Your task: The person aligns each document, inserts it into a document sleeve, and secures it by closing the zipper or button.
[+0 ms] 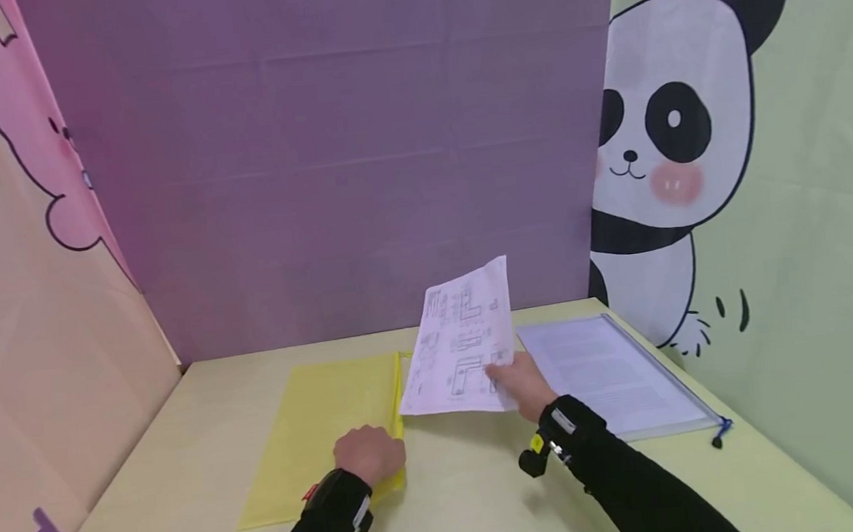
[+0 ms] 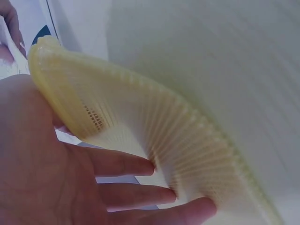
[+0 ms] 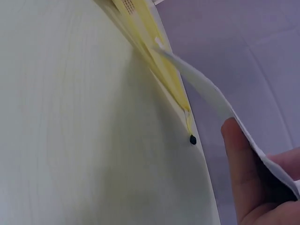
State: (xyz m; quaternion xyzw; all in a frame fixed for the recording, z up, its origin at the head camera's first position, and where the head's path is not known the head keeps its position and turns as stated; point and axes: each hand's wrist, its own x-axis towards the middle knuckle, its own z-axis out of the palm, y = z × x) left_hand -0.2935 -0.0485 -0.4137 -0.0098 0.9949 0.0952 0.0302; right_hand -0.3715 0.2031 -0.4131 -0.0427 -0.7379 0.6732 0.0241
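Note:
A yellow mesh zip pouch [image 1: 321, 408] lies on the table left of centre. My left hand [image 1: 369, 454] grips its right edge. From the left wrist, the fingers [image 2: 126, 161] show against the bowed, ribbed mesh [image 2: 164, 117]; where the thumb lies is hidden. In the air between the two pouches, my right hand [image 1: 522, 384] pinches printed paper [image 1: 466, 338] with diagrams by its lower right corner. The right wrist view shows that paper [image 3: 206, 86] edge-on between thumb and fingers, with the yellow pouch's edge [image 3: 161, 70] beyond it.
A pale zip pouch [image 1: 600, 369] holding a printed sheet lies at the table's right side, its blue cord and dark bead [image 1: 718, 435] hanging at the near corner. A purple cloth wall [image 1: 345, 180] stands behind the table [image 1: 179, 461], with printed walls on both sides.

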